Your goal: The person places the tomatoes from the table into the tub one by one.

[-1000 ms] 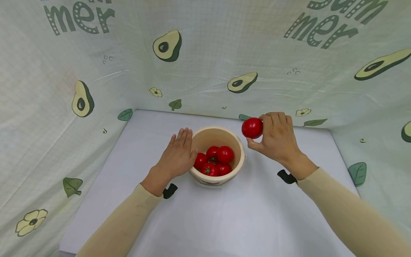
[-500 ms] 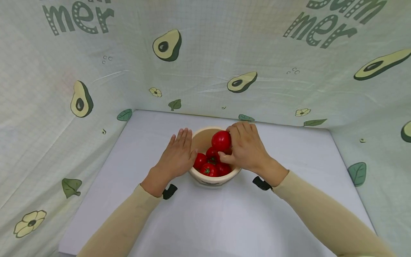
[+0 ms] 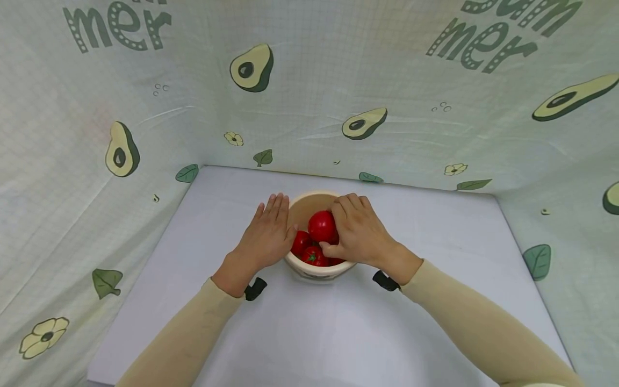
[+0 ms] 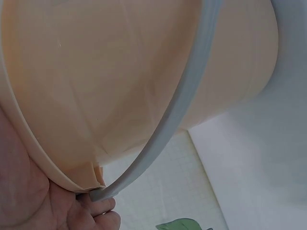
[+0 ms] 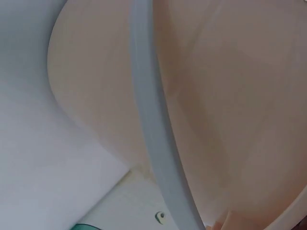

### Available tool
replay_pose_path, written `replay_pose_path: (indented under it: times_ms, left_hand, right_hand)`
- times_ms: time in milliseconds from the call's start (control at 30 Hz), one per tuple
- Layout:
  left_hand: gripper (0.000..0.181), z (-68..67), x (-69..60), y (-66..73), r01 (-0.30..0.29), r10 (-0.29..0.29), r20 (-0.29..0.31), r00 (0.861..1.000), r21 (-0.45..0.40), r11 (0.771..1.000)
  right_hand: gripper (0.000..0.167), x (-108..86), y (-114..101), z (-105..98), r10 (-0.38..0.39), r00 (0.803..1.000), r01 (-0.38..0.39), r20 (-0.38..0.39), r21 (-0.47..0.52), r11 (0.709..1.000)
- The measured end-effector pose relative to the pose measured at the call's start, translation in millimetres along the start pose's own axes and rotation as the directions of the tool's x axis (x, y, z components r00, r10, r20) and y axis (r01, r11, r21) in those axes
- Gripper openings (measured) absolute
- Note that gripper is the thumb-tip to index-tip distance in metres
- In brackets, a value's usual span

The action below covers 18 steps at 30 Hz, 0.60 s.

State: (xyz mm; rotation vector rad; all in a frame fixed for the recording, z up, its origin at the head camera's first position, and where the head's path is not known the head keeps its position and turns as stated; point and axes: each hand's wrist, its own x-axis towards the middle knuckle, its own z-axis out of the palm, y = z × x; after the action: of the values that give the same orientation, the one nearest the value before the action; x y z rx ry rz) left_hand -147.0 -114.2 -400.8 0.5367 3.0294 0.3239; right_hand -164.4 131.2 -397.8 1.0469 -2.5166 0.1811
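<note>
In the head view a cream bucket [image 3: 309, 201] stands upright on the white table, with several red tomatoes [image 3: 314, 257] in it. My right hand [image 3: 362, 231] reaches over the bucket's right rim and holds another red tomato [image 3: 322, 226] between thumb and fingers, just above the others or touching them; I cannot tell which. Fingers straight, my left hand [image 3: 267, 234] rests against the left rim. The left wrist view shows that hand at the rim beside the end of the grey bucket handle [image 4: 175, 112]. The right wrist view shows mostly the bucket wall [image 5: 240, 120].
A white tabletop [image 3: 309, 333] lies under the bucket. Behind and at both sides hangs a pale cloth [image 3: 309, 91] printed with avocados, leaves and flowers. Black straps [image 3: 255, 288] sit at the wrists.
My right hand has carried the tomato left from beyond the bucket's right side, then down into the bucket. My left hand has stayed at the left rim.
</note>
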Motion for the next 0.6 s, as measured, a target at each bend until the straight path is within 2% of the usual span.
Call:
replay_pose_path:
  times_ms: [233,433,533,600]
  left_hand:
    - [0.074,-0.9,0.2,0.8,0.008,-0.008,0.011,1.0,-0.002,1.0]
    - [0.075,-0.4,0.0,-0.1,0.013,-0.013,0.013,1.0,-0.017,1.0]
    - [0.076,0.5,0.0,-1.3,0.016,-0.015,0.012,1.0,-0.029,0.999]
    - [0.076,0.9,0.1,-1.9,0.016,-0.016,0.011,1.0,-0.036,0.999]
  right_hand:
    - [0.067,-2.9,0.9,0.0,0.033,0.999,-0.033,-0.003,-0.001,0.999]
    - [0.061,-8.5,3.1,1.3,0.081,0.995,-0.08,-0.06,0.011,0.997]
    - [0.063,-11.2,4.3,1.3,0.103,0.992,-0.103,-0.08,0.004,0.995]
    - [0.068,-13.2,4.7,1.0,0.135,0.989,-0.135,-0.066,0.01,0.991]
